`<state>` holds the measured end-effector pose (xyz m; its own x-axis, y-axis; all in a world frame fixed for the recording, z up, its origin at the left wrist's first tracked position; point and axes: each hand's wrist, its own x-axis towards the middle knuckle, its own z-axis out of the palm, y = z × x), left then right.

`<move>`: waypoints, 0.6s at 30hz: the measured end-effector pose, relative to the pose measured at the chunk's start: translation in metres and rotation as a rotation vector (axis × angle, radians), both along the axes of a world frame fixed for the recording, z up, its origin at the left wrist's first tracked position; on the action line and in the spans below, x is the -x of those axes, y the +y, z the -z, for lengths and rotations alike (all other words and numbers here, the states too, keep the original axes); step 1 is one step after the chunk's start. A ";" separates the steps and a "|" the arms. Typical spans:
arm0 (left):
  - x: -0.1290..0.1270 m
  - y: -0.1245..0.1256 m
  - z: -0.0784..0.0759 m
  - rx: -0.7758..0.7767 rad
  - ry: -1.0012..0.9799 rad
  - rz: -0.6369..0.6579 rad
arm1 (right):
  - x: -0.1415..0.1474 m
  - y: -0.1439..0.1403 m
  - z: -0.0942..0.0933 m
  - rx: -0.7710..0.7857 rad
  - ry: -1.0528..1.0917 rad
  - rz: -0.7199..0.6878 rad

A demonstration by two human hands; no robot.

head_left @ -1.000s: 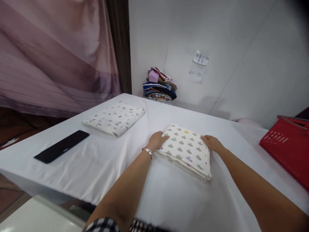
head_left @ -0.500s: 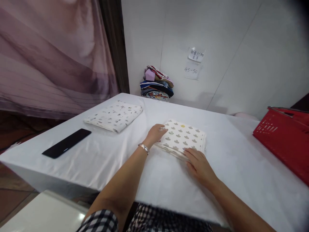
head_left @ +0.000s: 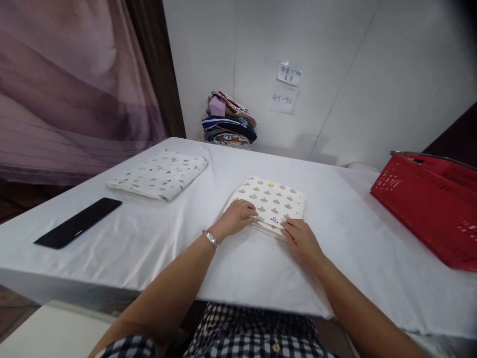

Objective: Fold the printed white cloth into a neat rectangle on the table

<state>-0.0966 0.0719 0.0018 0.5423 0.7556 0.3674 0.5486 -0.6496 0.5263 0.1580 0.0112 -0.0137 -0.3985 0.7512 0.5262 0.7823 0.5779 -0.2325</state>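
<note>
Both hands have drawn in to the near edge of the folded cloth since the earlier frames: the left hand (head_left: 237, 217), which lay at the cloth's left edge, now rests on its near-left corner, and the right hand (head_left: 301, 238), a second ago at the far right edge, now sits at the near-right corner. That folded cloth (head_left: 271, 200), cream with rows of small grey shapes and a few coloured ones, lies flat on the white-covered counter (head_left: 156, 238) just right of the frame's centre. The left hand lies palm down with fingers loosely curled over the cloth's corner, pressing rather than gripping, with a silver bracelet (head_left: 210, 239) on its wrist. The right hand is also palm down, fingers extended and resting on the cloth's front edge; whether the fingertips are tucked under the layers cannot be told. In the left middle of the frame a second folded cloth (head_left: 158, 174), white with scattered small marks, lies well apart from the hands, and a black flat bar (head_left: 77, 228) lies nearer the left edge. At the right edge stands a red basket (head_left: 432, 204). At upper centre a stack of coloured fabrics (head_left: 229, 120) sits against the wall, with two paper notes (head_left: 286, 85) stuck up to its right. A mauve curtain (head_left: 67, 84) fills the upper left.
</note>
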 end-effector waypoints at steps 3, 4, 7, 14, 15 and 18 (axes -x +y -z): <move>-0.002 -0.002 -0.003 0.027 0.014 0.015 | -0.001 -0.002 0.004 -0.060 0.025 -0.016; -0.002 -0.003 -0.004 0.028 0.013 0.020 | -0.002 -0.003 0.005 -0.073 0.022 -0.026; -0.001 -0.005 -0.005 0.000 0.007 0.035 | -0.004 -0.005 0.006 -0.063 -0.006 -0.053; 0.001 -0.006 -0.008 -0.003 0.047 0.052 | -0.007 -0.010 0.006 -0.035 -0.068 -0.074; 0.001 -0.006 -0.007 -0.004 0.054 0.048 | -0.008 -0.010 0.006 -0.044 -0.068 -0.075; 0.001 -0.006 -0.005 -0.001 0.064 0.038 | -0.011 -0.009 0.008 -0.077 -0.067 -0.091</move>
